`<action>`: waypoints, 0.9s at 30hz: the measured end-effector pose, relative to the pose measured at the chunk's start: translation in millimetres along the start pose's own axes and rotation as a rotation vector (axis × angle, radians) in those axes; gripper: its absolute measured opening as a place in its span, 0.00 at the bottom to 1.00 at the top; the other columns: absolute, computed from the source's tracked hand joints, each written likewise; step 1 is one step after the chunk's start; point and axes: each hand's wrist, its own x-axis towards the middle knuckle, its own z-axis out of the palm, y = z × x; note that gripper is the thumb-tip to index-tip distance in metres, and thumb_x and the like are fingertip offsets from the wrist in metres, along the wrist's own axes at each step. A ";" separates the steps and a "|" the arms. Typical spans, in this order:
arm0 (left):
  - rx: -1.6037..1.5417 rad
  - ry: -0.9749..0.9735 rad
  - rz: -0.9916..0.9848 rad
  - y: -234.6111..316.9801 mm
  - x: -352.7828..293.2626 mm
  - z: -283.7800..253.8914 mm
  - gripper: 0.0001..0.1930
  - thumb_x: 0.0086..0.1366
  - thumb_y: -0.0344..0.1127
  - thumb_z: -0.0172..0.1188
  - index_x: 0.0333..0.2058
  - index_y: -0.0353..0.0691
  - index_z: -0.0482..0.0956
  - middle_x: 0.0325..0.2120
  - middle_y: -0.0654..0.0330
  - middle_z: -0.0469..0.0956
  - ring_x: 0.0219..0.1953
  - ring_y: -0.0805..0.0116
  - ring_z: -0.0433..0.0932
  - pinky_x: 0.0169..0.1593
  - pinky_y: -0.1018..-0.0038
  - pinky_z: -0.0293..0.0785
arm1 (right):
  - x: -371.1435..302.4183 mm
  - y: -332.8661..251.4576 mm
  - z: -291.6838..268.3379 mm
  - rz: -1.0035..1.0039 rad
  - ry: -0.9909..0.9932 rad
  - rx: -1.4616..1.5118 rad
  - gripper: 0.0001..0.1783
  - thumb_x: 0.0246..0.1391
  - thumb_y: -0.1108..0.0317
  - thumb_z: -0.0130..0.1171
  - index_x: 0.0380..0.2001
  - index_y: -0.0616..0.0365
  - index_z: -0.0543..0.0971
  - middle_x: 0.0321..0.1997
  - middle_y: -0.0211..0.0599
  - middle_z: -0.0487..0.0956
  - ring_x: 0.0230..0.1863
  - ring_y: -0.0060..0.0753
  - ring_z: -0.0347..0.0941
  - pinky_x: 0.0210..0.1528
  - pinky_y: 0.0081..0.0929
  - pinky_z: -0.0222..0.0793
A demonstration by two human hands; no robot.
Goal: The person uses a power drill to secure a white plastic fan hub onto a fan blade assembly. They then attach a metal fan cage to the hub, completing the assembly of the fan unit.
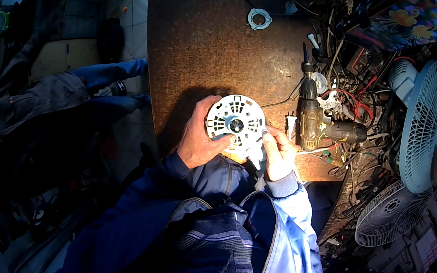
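A white round slotted housing, with the look of a fan motor cover, is held up over the table's near edge. Dark openings ring its face, and a black round part sits at its middle. My left hand is closed round its left side, the thumb lying across the lower face. At the right rim my right hand is closed in a pinch; whatever lies between thumb and fingers is too small to tell. A pale pointed piece juts down below the housing, beside my right hand.
On the brown wooden table lie a white ring, a power drill and a white plug. Tangled wires cover the right side. Beyond stand a light-blue fan and a fan grille. Another person is at left.
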 end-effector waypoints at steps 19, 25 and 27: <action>0.071 0.045 0.024 12.9 0.7 4.5 0.45 0.56 0.21 0.73 0.69 0.33 0.58 0.59 0.48 0.73 0.61 0.63 0.77 0.64 0.67 0.77 | 0.5 -9.0 4.7 -0.001 0.012 -0.016 0.16 0.70 0.68 0.64 0.54 0.70 0.83 0.46 0.38 0.86 0.46 0.24 0.80 0.52 0.24 0.76; 0.266 0.096 0.091 24.4 3.2 8.9 0.46 0.50 0.25 0.79 0.68 0.37 0.67 0.58 0.48 0.76 0.59 0.58 0.80 0.62 0.66 0.78 | 0.1 -2.8 1.8 -0.021 -0.011 -0.038 0.18 0.70 0.66 0.64 0.55 0.70 0.81 0.44 0.41 0.88 0.45 0.23 0.81 0.50 0.23 0.76; 0.311 0.090 0.114 22.8 3.6 8.5 0.45 0.49 0.25 0.79 0.67 0.38 0.70 0.59 0.49 0.75 0.59 0.57 0.80 0.61 0.66 0.78 | 0.2 -2.8 1.5 -0.016 -0.006 -0.058 0.18 0.70 0.66 0.64 0.55 0.70 0.81 0.44 0.40 0.88 0.45 0.23 0.81 0.50 0.23 0.76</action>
